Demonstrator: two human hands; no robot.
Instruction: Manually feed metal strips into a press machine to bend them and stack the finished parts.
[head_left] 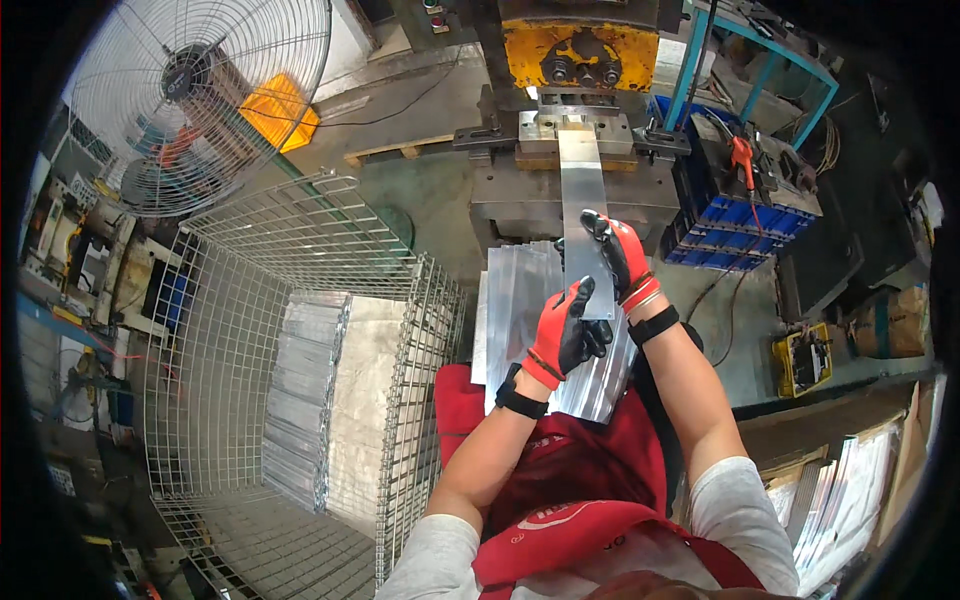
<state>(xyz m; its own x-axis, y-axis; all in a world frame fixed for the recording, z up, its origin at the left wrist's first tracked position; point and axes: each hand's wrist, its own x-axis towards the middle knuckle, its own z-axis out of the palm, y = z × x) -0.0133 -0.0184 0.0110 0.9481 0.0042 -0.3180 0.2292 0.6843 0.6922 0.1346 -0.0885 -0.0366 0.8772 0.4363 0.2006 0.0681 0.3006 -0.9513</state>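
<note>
A large wire mesh cage (300,330) fills the left side of the view, with rows of flat metal pieces stacked inside it, and a big round fan (195,100) stands behind it at the upper left. Straight ahead is a press machine (578,60) with a yellow front; beside it on the right sit blue crates (740,215). A stack of metal strips (520,310) rests across the person's lap, over a red apron (570,480). One long, narrow metal strip (583,190) reaches from the hands up into the press bed, its far end lying in the machine. The left hand (565,335), in a red and black glove, grasps the near end of that strip with its fingers closed round the lower edge. The right hand (620,255), gloved the same, grips the strip's right edge a little farther up.
</note>
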